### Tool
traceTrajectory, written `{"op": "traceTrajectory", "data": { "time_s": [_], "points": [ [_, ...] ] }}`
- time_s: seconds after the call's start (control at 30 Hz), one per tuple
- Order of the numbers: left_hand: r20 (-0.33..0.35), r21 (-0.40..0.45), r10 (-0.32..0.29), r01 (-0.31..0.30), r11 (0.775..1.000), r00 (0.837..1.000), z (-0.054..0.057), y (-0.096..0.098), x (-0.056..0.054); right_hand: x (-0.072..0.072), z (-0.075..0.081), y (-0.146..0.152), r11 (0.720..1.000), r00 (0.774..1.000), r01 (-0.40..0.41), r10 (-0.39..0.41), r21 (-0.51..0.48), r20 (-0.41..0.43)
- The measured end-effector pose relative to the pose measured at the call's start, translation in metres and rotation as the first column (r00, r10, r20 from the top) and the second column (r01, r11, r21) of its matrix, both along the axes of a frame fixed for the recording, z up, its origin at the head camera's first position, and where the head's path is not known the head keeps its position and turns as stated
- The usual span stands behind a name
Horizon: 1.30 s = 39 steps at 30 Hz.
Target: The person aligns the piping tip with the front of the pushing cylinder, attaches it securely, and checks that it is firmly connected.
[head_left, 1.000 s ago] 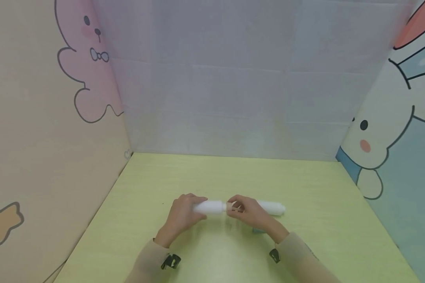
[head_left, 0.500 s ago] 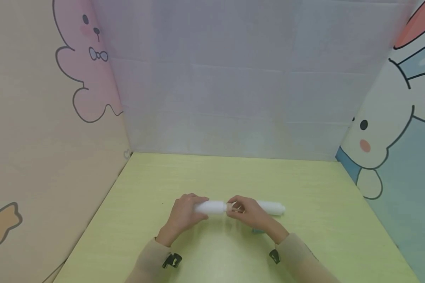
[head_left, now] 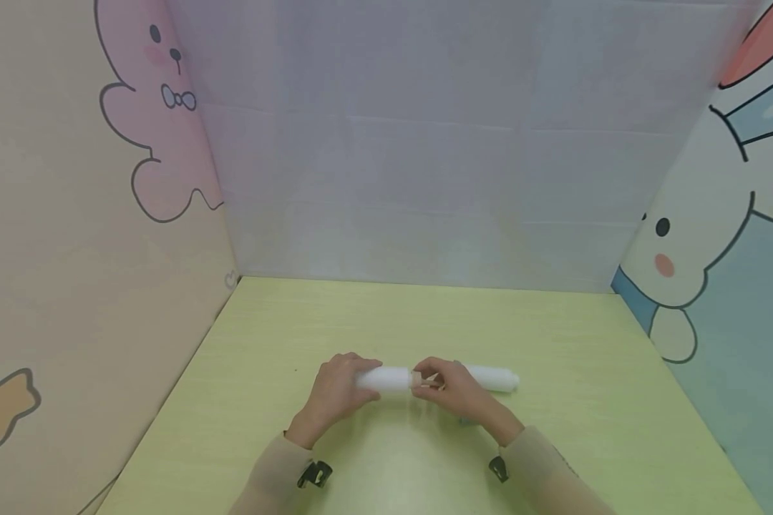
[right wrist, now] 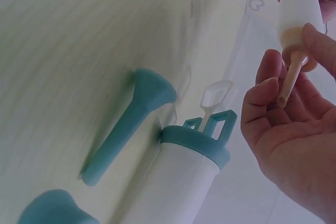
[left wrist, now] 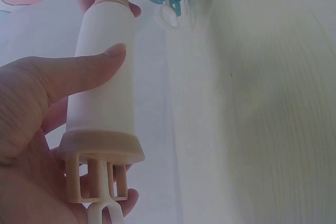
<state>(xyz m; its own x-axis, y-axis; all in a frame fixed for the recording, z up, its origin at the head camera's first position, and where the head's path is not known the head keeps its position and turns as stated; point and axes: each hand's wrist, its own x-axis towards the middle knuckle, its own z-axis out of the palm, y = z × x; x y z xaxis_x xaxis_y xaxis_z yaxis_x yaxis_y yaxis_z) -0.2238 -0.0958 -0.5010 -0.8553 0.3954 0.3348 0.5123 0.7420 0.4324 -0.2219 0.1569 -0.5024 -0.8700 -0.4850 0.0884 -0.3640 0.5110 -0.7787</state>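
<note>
My left hand grips the barrel of a white filling syringe, thumb laid along its side. The syringe has a tan collar with looped grips and a white plunger handle at its rear. My right hand holds the tan nozzle at the front end between thumb and fingers. A narrow spout sticks out from the nozzle over the right palm. In the head view the syringe lies roughly level above the table, and the right fingers partly cover the nozzle.
A second white syringe with a teal collar lies on the table beyond the right hand. Beside it are a teal funnel-shaped nozzle and another teal piece, cut off by the frame. Printed walls enclose the table.
My left hand and the syringe barrel have shifted very slightly to the right. My right hand stays at the nozzle in nearly the same place.
</note>
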Motion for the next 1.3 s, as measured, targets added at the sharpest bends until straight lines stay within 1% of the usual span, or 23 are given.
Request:
{"op": "traceTrajectory", "data": {
  "time_s": [0.17,0.43,0.63,0.87,1.3],
  "points": [
    [0.003,0.009,-0.004,0.004,1.000,1.000,0.0010,0.0010,0.0001,-0.0008,-0.0017,0.0009,1.000,1.000,0.010,-0.010,-0.009,-0.011],
    [0.009,-0.005,-0.001,0.001,1.000,1.000,0.0006,0.0019,-0.0005,-0.0008,-0.0010,0.0010,0.998,1.000,0.022,-0.021,-0.054,0.020],
    [-0.007,-0.005,-0.006,0.006,1.000,1.000,-0.0004,0.0016,-0.0011,-0.0006,0.0008,0.0011,0.999,0.999,0.036,-0.036,-0.026,0.016],
    [-0.008,0.002,-0.011,0.011,1.000,1.000,0.0013,0.0013,-0.0007,-0.0023,-0.0003,-0.0002,0.998,0.994,0.033,-0.028,-0.049,0.103],
    [-0.027,0.001,-0.025,0.025,1.000,0.999,0.0041,-0.0005,0.0000,-0.0045,-0.0029,-0.0024,1.000,0.998,-0.020,0.021,-0.012,0.062]
  ]
}}
